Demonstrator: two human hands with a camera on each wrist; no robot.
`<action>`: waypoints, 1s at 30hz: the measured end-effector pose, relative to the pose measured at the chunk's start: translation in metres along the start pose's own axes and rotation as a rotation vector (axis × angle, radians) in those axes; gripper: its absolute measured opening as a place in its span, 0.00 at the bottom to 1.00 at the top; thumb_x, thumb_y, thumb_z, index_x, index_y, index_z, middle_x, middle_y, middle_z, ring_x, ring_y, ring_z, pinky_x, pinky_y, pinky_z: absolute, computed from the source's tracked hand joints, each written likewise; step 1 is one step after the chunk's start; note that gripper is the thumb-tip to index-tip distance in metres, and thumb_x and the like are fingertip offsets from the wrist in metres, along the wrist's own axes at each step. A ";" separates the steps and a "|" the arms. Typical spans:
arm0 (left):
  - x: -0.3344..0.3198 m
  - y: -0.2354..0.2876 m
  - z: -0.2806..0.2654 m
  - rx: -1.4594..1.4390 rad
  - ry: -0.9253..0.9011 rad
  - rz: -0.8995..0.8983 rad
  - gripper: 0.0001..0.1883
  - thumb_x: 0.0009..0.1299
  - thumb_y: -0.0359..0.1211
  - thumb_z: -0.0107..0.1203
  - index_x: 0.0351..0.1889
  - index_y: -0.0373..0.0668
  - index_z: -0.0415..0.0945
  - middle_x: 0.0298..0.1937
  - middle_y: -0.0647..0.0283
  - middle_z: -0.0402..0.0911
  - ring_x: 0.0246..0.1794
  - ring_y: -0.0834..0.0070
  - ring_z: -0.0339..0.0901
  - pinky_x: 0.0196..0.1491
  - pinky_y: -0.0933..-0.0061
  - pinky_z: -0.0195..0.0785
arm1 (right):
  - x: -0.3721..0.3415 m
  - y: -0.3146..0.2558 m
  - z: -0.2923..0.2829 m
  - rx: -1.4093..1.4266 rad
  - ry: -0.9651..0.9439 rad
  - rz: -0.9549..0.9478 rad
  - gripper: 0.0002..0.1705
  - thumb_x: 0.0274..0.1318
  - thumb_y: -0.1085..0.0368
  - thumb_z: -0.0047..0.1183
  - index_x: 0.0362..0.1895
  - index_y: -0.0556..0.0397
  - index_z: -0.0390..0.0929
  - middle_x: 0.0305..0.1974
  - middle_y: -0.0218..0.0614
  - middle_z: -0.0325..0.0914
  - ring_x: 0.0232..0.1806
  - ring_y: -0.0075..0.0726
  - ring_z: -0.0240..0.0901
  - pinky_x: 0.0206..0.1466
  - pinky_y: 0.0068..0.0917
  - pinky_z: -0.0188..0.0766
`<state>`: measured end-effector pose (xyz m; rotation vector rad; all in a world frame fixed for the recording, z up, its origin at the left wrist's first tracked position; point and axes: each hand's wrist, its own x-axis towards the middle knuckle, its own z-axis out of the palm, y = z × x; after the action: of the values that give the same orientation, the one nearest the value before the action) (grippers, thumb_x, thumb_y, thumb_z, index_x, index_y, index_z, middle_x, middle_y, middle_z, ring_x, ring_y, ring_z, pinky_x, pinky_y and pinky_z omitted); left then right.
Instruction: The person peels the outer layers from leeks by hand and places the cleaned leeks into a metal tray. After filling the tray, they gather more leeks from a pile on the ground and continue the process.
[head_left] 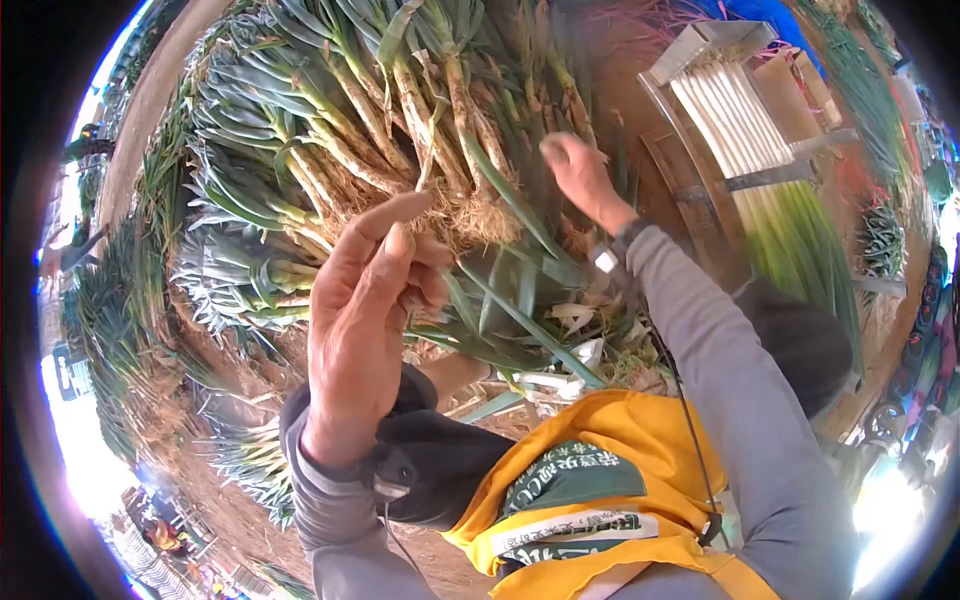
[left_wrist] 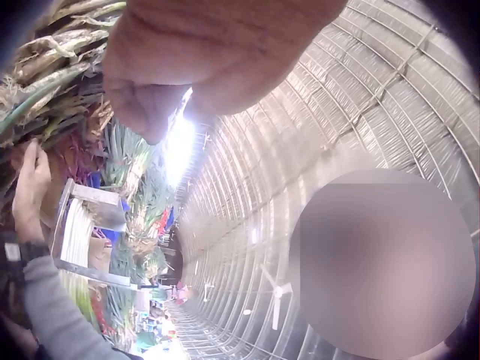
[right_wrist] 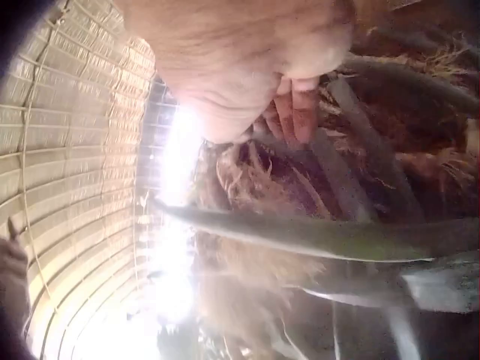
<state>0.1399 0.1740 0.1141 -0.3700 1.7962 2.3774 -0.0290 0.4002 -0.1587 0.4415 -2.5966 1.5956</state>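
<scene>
near the leeks (head_left: 459, 100), left hand (head_left: 362, 310) and right hand (head_left: 585, 178) are apart.

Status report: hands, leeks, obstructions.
Left hand raised, apparently empty. Right hand by leeks, grip unclear. Leeks heaped, roots on. Green leaves nearby, possibly in the way.

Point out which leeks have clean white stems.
The leeks in the metal frame, on the person's right: their pale stems lie neatly side by side, while the heaped leeks have brownish stems and shaggy roots.
</scene>
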 end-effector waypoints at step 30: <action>0.006 0.015 0.006 0.148 0.129 0.041 0.24 0.81 0.40 0.50 0.66 0.31 0.70 0.38 0.66 0.77 0.34 0.82 0.70 0.39 0.80 0.64 | -0.045 -0.189 0.015 0.333 -0.072 0.202 0.31 0.57 0.64 0.63 0.61 0.66 0.66 0.37 0.49 0.82 0.32 0.38 0.81 0.31 0.33 0.78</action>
<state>0.1293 0.1755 0.1274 -0.4825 2.0400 2.2758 0.0672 0.3166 -0.0109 0.2637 -2.4970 2.1299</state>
